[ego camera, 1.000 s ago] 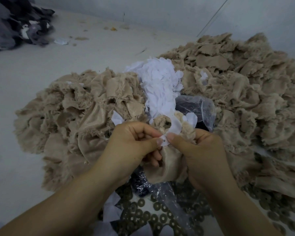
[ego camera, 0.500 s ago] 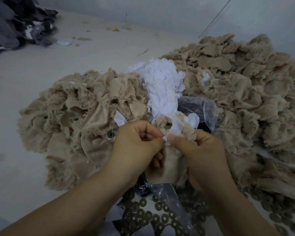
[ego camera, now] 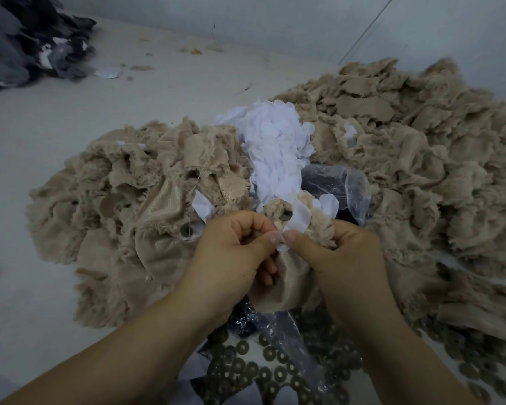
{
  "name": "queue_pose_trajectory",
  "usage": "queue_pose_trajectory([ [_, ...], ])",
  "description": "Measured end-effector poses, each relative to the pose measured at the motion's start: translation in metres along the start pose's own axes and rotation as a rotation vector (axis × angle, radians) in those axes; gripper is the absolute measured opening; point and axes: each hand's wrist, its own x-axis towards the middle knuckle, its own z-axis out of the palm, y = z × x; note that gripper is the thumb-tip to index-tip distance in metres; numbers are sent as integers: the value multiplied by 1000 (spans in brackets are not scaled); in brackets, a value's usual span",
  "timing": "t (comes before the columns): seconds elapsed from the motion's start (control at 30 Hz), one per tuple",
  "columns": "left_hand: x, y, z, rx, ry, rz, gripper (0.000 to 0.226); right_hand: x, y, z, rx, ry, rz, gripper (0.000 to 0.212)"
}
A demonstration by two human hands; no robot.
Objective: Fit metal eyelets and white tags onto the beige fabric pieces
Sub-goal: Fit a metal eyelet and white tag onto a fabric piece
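My left hand (ego camera: 234,252) and my right hand (ego camera: 339,258) meet thumb to thumb over a beige fabric piece (ego camera: 287,287) held between them. Both thumbs pinch a small white tag (ego camera: 297,220) against that fabric. A dark metal eyelet (ego camera: 285,215) shows in the fabric just above my thumbs. Several loose brass eyelets (ego camera: 263,372) lie on the surface under my wrists. A heap of white tags (ego camera: 275,147) sits behind my hands.
Beige fabric pieces lie heaped to the left (ego camera: 123,206) and in a larger pile to the right (ego camera: 421,159). A clear plastic bag (ego camera: 342,185) lies behind my right hand. A pile of dark grey fabric (ego camera: 21,39) sits far left on the pale floor.
My hands have stayed together on the fabric piece and tag, with only small shifts of the thumbs. The view has drifted slightly.
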Motion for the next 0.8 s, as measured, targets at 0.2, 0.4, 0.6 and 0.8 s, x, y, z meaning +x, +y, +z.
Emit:
queue_pose_trajectory([
  [0.2, 0, 0, 5, 48, 61, -21, 23, -3, -6, 2, -172, 7, -93, 7],
  [0.4, 1, -1, 7, 100, 72, -42, 21, -4, -8, 1, -245, 18, -169, 12],
  [0.6, 0, -10, 5, 354, 130, 162, 20, -7, -4, 3, -147, 52, -116, 10],
  [0.8, -6, -10, 5, 469, 196, 517, 19, -5, 0, 5, 113, 30, 115, 11],
])
